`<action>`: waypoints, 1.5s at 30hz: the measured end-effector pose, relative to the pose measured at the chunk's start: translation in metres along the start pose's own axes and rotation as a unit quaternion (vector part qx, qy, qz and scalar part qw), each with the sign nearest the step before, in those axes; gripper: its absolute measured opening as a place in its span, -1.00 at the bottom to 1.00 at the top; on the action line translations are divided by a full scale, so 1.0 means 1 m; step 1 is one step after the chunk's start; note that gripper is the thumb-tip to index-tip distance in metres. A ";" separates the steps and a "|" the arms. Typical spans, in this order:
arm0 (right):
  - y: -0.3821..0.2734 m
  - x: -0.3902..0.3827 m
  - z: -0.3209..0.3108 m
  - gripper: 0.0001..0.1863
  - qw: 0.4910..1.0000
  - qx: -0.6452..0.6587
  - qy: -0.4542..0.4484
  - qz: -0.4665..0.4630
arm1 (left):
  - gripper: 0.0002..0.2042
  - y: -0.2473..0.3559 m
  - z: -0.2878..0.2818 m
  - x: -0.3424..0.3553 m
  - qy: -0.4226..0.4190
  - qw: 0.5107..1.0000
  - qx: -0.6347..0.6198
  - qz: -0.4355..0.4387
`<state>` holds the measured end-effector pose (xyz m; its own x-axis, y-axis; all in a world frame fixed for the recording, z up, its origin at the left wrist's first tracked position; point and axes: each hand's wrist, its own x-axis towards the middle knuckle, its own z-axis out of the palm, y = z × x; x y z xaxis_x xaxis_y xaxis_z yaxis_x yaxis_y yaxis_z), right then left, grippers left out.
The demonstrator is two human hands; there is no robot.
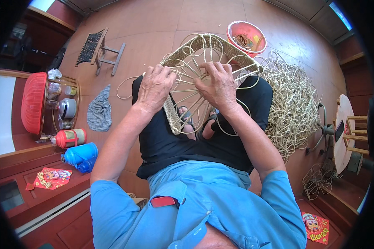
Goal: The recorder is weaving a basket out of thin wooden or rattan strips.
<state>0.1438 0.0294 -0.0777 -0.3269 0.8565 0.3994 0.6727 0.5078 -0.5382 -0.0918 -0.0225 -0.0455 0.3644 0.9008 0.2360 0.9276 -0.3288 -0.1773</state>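
Note:
A round wire frame basket [207, 45], partly woven with pale straw along its rim, rests tilted on my lap. My left hand [154, 85] grips the woven rim on the left side, fingers curled over it. Over the bare wire ribs near the basket's middle, my right hand [218, 86] pinches a strand of the straw weave. My sandalled feet show through the wire ribs below.
A big heap of loose straw cord [293, 103] lies at my right. A red plastic basin [246, 37] sits beyond the basket, a small wooden stool [99, 50] at far left. A checked cloth [99, 110], flasks [79, 154] and a bare wire frame [318, 180] lie around.

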 end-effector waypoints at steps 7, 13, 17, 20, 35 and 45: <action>0.001 -0.002 0.001 -0.55 1.000 0.002 0.011 -0.010 | -0.80 -0.005 0.007 -0.007 0.084 0.994 0.031 0.065; 0.008 -0.002 -0.003 -0.63 0.999 0.008 0.011 -0.040 | -0.84 0.055 -0.005 -0.023 0.070 0.980 -0.165 0.080; 0.018 -0.004 -0.007 -0.59 0.997 0.017 -0.008 -0.078 | -0.89 0.121 -0.015 -0.038 0.017 0.955 -0.289 0.062; 0.009 -0.008 -0.015 -0.49 0.995 -0.012 -0.032 -0.092 | -0.87 0.141 -0.017 -0.061 0.005 0.946 -0.318 0.058; -0.010 -0.010 -0.014 0.02 0.995 -0.032 -0.098 -0.006 | -0.53 0.066 -0.102 -0.166 -0.187 0.899 -0.289 -0.272; -0.007 -0.008 -0.003 -0.05 0.999 -0.027 -0.023 -0.022 | -0.56 -0.035 -0.064 -0.352 0.125 0.342 -0.582 -0.727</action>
<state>0.1442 0.0191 -0.0748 -0.3856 0.8378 0.3865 0.6912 0.5398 -0.4805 -0.2474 -0.3465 -0.0616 -0.6908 0.3472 -0.6343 -0.5064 0.3938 0.7671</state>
